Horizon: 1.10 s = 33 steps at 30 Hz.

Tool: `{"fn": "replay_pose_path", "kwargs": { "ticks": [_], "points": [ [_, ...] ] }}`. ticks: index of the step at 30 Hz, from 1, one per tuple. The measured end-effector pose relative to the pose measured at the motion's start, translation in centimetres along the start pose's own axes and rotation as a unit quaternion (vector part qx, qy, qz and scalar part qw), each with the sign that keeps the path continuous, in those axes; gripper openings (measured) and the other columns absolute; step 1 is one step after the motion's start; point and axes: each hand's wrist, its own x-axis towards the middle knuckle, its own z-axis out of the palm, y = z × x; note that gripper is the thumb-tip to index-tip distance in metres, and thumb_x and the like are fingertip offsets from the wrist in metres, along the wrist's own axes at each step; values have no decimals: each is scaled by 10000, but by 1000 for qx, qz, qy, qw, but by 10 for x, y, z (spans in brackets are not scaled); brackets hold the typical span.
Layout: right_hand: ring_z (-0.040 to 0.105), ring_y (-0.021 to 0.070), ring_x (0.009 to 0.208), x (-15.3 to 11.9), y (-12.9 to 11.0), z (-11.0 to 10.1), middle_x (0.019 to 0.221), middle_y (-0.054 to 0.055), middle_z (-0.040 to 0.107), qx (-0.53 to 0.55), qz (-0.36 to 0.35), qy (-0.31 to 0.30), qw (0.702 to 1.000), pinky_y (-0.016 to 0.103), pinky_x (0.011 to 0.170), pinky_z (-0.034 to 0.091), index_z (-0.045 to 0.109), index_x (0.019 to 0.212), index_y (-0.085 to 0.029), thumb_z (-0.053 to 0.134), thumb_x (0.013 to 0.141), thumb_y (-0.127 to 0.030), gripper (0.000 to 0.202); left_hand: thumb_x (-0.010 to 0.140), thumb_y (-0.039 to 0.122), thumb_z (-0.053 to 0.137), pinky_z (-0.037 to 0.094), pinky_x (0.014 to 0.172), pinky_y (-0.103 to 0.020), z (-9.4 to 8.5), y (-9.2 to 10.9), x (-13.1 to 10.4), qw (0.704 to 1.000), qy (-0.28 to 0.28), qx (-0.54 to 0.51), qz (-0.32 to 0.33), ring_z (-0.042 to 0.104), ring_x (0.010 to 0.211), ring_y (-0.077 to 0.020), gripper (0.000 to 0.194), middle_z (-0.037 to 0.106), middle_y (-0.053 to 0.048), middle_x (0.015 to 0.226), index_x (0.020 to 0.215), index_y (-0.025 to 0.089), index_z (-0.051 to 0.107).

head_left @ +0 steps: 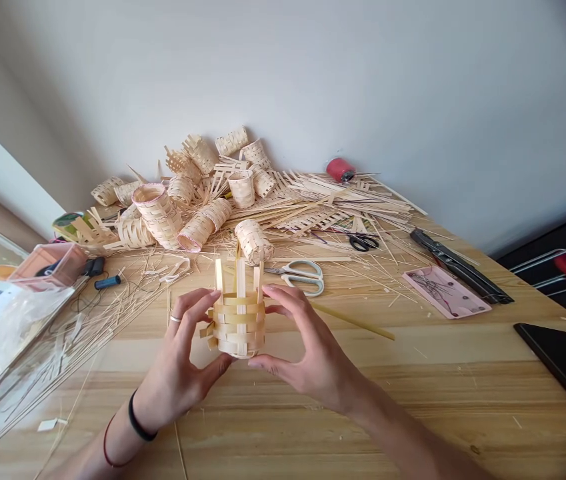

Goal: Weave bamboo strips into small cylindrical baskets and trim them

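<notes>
A small woven basket (241,327) of pale wood strips is held upright between both hands above the table's front half. Several vertical strips stick up past its woven bands, and short strip ends poke out at its left side. My left hand (187,340) grips the left side, thumb at the bottom edge and fingers near the upper bands. My right hand (307,340) holds the right side the same way, thumb under the lower edge. Just behind the basket lie light-handled scissors (303,277) and another small woven basket (254,241) on its side.
Woven baskets (157,213) and loose strips (353,197) are heaped along the wall. Black scissors (363,242), a red thread spool (341,170), a pink tray (445,292) of pins and a black cutter-like tool (460,267) lie right. A pink box (47,267) stands left.
</notes>
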Motion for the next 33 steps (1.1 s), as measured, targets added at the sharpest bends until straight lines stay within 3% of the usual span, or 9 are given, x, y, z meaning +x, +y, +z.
{"fn": "replay_pose_path", "kwargs": {
  "ticks": [9, 14, 20, 27, 33],
  "points": [
    [491, 329, 1483, 4, -2, 1, 1566, 91, 458, 65, 31, 33, 997, 529, 1125, 628, 429, 1581, -427, 946, 841, -357, 905, 982, 201, 737, 604, 1093, -498, -1, -4, -3, 995, -2, -92, -43, 488, 1472, -345, 741, 450, -121, 1570, 1611, 416, 411],
    [550, 309, 1431, 5, -4, -1, 1556, 74, 502, 93, 67, 18, 993, 499, 1125, 621, 450, 1542, -430, 959, 816, -457, 887, 990, 213, 740, 600, 1102, -476, 0, -7, -4, 986, -15, -158, -49, 471, 1494, -338, 737, 409, -104, 1601, 1606, 457, 417],
    [560, 302, 1380, 5, -3, -1, 1494, 78, 525, 85, 57, 9, 995, 479, 1072, 641, 470, 1538, -399, 947, 839, -420, 847, 997, 215, 726, 512, 1182, -564, -1, -4, -2, 990, -44, -125, -57, 493, 1490, -356, 763, 424, -115, 1600, 1625, 457, 366],
    [546, 324, 1342, 6, -1, -5, 1427, 91, 510, 65, 47, -16, 997, 497, 1004, 666, 476, 1470, -362, 980, 790, -430, 849, 1003, 210, 712, 555, 1127, -515, -2, -3, -3, 991, -52, -115, -46, 531, 1441, -345, 695, 462, -135, 1551, 1595, 408, 408],
    [561, 311, 1282, 7, -4, -8, 1340, 81, 524, 35, 26, -19, 999, 462, 942, 681, 512, 1398, -341, 977, 783, -460, 780, 993, 199, 718, 486, 1201, -563, -1, -7, -6, 994, -51, -94, -37, 488, 1486, -357, 706, 480, -139, 1588, 1595, 386, 401]
  ]
}}
